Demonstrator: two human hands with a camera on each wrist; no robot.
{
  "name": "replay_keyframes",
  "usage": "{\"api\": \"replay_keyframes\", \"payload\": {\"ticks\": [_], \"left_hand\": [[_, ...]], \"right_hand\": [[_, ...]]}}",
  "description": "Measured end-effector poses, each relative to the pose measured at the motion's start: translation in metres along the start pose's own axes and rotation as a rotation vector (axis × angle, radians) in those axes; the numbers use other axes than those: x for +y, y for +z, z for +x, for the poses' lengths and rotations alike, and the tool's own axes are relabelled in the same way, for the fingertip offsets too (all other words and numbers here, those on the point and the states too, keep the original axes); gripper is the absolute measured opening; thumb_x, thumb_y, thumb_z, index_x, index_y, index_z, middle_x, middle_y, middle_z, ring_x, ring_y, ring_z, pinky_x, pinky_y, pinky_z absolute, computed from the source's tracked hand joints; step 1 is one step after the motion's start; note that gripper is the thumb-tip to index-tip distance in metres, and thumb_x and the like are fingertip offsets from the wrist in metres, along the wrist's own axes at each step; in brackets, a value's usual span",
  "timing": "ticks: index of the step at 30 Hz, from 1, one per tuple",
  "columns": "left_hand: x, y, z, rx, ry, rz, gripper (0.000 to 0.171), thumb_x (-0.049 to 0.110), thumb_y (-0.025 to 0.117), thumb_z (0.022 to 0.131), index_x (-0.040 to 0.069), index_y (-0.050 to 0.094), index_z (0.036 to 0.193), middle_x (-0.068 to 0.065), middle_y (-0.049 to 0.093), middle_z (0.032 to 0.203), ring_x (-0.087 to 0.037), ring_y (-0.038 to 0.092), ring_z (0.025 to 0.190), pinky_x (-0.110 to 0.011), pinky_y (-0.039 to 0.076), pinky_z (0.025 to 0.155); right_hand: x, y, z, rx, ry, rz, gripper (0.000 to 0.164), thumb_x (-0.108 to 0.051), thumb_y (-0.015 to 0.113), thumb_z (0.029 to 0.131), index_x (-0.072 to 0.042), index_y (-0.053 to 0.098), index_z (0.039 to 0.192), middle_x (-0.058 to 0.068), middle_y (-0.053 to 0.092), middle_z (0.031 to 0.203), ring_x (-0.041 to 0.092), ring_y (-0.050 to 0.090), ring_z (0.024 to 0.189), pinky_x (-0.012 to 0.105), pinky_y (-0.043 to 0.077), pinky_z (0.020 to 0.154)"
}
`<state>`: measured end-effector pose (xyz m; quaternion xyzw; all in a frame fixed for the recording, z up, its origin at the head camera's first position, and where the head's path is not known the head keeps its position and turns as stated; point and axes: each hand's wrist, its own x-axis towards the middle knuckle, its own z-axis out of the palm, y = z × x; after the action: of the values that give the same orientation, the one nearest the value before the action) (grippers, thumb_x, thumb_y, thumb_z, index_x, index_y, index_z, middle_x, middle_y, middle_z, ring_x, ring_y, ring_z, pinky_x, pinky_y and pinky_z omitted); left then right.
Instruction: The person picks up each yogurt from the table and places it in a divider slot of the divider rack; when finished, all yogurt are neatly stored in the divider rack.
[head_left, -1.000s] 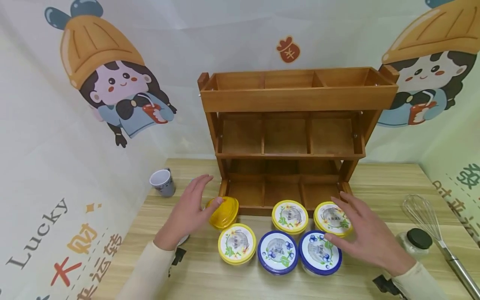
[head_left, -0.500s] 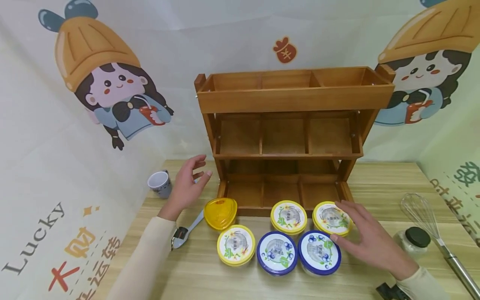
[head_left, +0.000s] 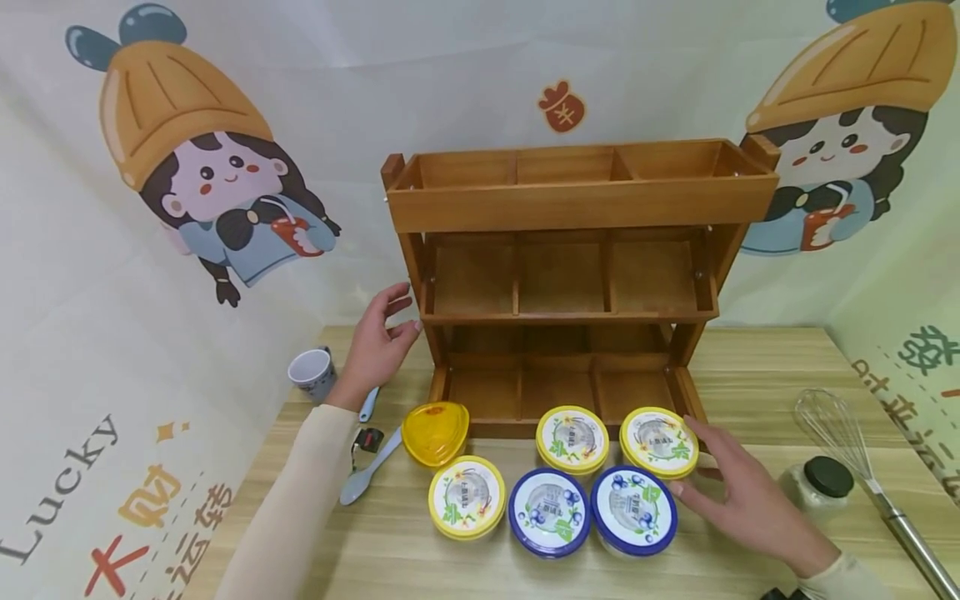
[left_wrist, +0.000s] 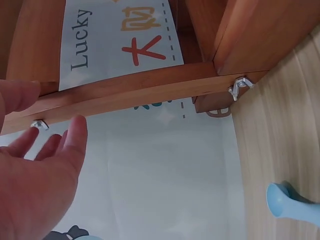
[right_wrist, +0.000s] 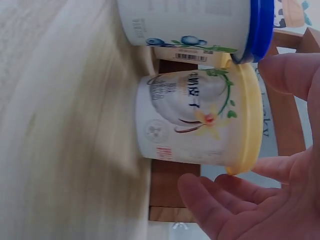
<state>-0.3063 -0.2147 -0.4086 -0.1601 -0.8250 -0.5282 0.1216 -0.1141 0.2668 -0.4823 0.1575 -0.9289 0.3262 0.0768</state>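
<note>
Head view: the rightmost yellow tub [head_left: 660, 442] stands upright on the worktop [head_left: 420, 550], right of centre in the lower half of the frame, in front of the rack [head_left: 581, 208]. My right hand [head_left: 742, 492] is at its right side, fingers spread about the lid [right_wrist: 250, 120] and not clamped; I cannot confirm contact. In the right wrist view, the thumb lies close to the rim of the adjoining blue tub [right_wrist: 190, 20]. My left hand [head_left: 378, 342], left of centre, has loosely bent fingers and holds nothing; it hangs just beside the rack's left upright.

Handling, as I judge it: fairly light, contents not visible; lid firm, wall smooth, possibly slippery, and liable to dent under a hard squeeze. Take hold across the lid rim, thumb opposing the fingers, or directly under it, where the body tapers towards the base and the rim acts as a stop. Do not load one edge of the lid; it may come off. Thumb-side clearance is limited.
</note>
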Motion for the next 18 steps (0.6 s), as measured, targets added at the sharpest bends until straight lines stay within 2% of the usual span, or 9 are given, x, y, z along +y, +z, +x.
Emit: {"api": "replay_keyframes", "payload": {"ticks": [2, 7, 13, 18], "left_hand": [[0.0, 0.0, 0.004, -0.005, 0.005, -0.022, 0.06, 0.003, 0.066, 0.102, 0.005, 0.042, 0.157, -0.015, 0.046, 0.162, -0.033, 0.05, 0.148, -0.053, 0.051, 0.112], [0.0, 0.002, 0.011, 0.007, -0.002, -0.053, 0.055, 0.004, 0.062, 0.104, 0.005, 0.042, 0.155, -0.014, 0.047, 0.161, -0.029, 0.048, 0.15, -0.052, 0.049, 0.114], [-0.001, 0.004, 0.02, 0.035, -0.002, -0.091, 0.052, 0.005, 0.059, 0.106, 0.005, 0.04, 0.155, -0.014, 0.045, 0.161, -0.029, 0.048, 0.15, -0.051, 0.048, 0.115], [-0.002, 0.007, 0.027, 0.061, -0.01, -0.077, 0.05, 0.008, 0.059, 0.107, 0.005, 0.042, 0.154, -0.015, 0.048, 0.159, -0.031, 0.05, 0.149, -0.051, 0.045, 0.118]], "right_hand": [[0.002, 0.001, 0.0, -0.005, 0.006, 0.011, 0.088, -0.032, 0.082, 0.094, 0.003, 0.035, 0.16, 0.031, 0.049, 0.151, 0.053, 0.057, 0.13, 0.06, 0.059, 0.093], [0.007, 0.004, 0.003, -0.035, 0.04, 0.037, 0.092, -0.031, 0.082, 0.094, 0.001, 0.03, 0.162, 0.032, 0.048, 0.152, 0.055, 0.057, 0.13, 0.064, 0.057, 0.094], [0.011, 0.006, 0.008, -0.043, 0.057, 0.072, 0.098, -0.031, 0.084, 0.092, 0.0, 0.026, 0.164, 0.034, 0.044, 0.155, 0.051, 0.062, 0.125, 0.055, 0.061, 0.092], [0.015, 0.008, 0.009, -0.054, 0.052, 0.143, 0.097, -0.028, 0.085, 0.091, -0.001, 0.027, 0.164, 0.031, 0.043, 0.158, 0.048, 0.064, 0.124, 0.037, 0.063, 0.089]]}}
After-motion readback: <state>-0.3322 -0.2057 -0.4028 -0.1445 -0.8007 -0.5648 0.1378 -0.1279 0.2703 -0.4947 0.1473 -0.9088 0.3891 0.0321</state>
